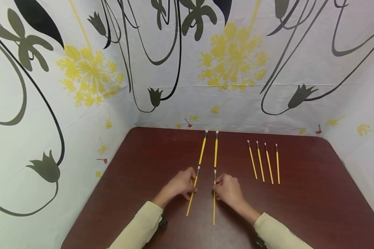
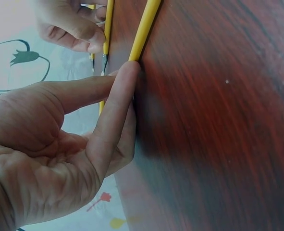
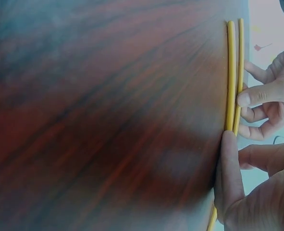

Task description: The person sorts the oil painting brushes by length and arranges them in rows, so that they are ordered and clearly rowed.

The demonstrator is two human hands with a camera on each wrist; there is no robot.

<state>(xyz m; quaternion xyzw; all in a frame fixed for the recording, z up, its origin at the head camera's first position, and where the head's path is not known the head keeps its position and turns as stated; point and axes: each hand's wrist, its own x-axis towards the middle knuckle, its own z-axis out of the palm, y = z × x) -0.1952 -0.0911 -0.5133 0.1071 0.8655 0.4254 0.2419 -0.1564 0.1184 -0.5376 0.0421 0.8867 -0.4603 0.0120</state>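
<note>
My left hand [image 1: 182, 182] pinches a slim yellow paintbrush [image 1: 190, 200] between thumb and fingers, low over the table. The right hand [image 1: 229, 188] pinches a second yellow paintbrush [image 1: 214, 207] beside it. Both brushes point their bristles away from me, and their handle ends toward me. Just beyond the bristle tips lie two thicker yellow brushes, a left one [image 1: 202, 151] and a right one [image 1: 216, 153], each nearly in line with the brush in front of it. In the left wrist view the fingers [image 2: 127, 79] press along the yellow handle [image 2: 144, 31].
Several thin yellow paintbrushes [image 1: 269, 162] lie side by side at the right of the dark red-brown table [image 1: 314, 193]. A white cloth [image 1: 187, 76] with flower prints hangs behind the table and along its sides.
</note>
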